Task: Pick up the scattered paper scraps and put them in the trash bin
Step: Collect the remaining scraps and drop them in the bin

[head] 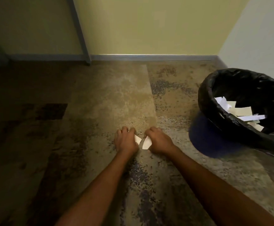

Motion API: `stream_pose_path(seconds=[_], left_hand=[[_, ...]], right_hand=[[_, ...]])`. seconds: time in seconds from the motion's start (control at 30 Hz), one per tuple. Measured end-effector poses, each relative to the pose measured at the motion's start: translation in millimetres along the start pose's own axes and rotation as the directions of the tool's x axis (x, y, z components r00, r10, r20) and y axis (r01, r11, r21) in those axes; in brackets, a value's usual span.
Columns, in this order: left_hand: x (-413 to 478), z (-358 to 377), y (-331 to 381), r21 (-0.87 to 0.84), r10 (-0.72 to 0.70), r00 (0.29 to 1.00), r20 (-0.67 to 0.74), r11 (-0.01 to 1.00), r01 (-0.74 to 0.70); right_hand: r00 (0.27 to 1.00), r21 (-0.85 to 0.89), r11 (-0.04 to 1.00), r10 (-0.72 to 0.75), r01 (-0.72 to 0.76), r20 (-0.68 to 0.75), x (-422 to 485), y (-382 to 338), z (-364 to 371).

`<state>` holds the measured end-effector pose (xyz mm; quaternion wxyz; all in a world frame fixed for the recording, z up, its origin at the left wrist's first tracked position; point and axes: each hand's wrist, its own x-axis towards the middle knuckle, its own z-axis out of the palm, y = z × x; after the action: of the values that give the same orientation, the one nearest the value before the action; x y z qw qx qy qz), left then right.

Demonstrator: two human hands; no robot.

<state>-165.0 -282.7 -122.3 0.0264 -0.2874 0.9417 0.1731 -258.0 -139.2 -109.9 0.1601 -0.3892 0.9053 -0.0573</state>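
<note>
Mottled brown carpet is covering the whole floor, and two bare forearms are reaching forward over it from the bottom edge. At their ends the left hand and the right hand are lying low over the carpet, close beside each other but not touching. Both hands are showing their knuckles upward, with the fingers curled down. The left hand is holding a small white paper scrap, which is sticking out from under the curled fingers on the thumb side and pointing toward the other hand. The right hand is gripping a second scrap in the same way; this piece is hanging out on its inner side and is looking a little longer. The two scraps are nearly meeting in the narrow gap between the hands. The fingertips themselves are hiding under the hands, so how they are pressing cannot be told.

Farther to the right, well apart from the hands, the dark blue trash bin is sitting on the carpet, with a black liner folding over its rim. Several pale paper pieces are lying inside it. Behind everything, a grey baseboard is running along a yellowish wall
</note>
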Motion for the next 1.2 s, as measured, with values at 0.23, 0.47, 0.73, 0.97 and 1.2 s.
stream_pose_path(seconds=[0.23, 0.47, 0.73, 0.97, 1.2], left_hand=[[-22.7, 8.7, -2.0, -0.337, -0.165, 0.980, -0.113, 0.934, 0.119], [-33.9, -19.5, 38.6, -0.896, -0.333, 0.915, 0.229, 0.295, 0.332], [-34.8, -121.3, 131.8, -0.971, -0.235, 0.952, 0.197, -0.178, 0.157], [-62.6, -186.6, 218.1, -0.974, -0.059, 0.995, 0.079, -0.218, 0.064], [-97.7, -199.4, 285.9, -0.989, 0.219, 0.970, 0.111, -0.071, 0.129]], right_hand=[[0.983, 0.129, 0.975, 0.177, -0.181, 0.043, -15.7, 13.2, -6.2], [0.939, 0.855, 0.421, 0.283, -0.303, 0.194, -28.9, -1.6, -56.2], [0.935, 0.930, 0.367, 0.336, -0.021, -0.111, -56.9, -27.6, -156.4], [0.822, 0.944, 0.299, 0.496, 0.139, -0.278, -116.3, -2.5, -240.1], [0.668, 0.951, 0.289, 0.686, 0.114, -0.288, -173.5, 78.6, -296.5]])
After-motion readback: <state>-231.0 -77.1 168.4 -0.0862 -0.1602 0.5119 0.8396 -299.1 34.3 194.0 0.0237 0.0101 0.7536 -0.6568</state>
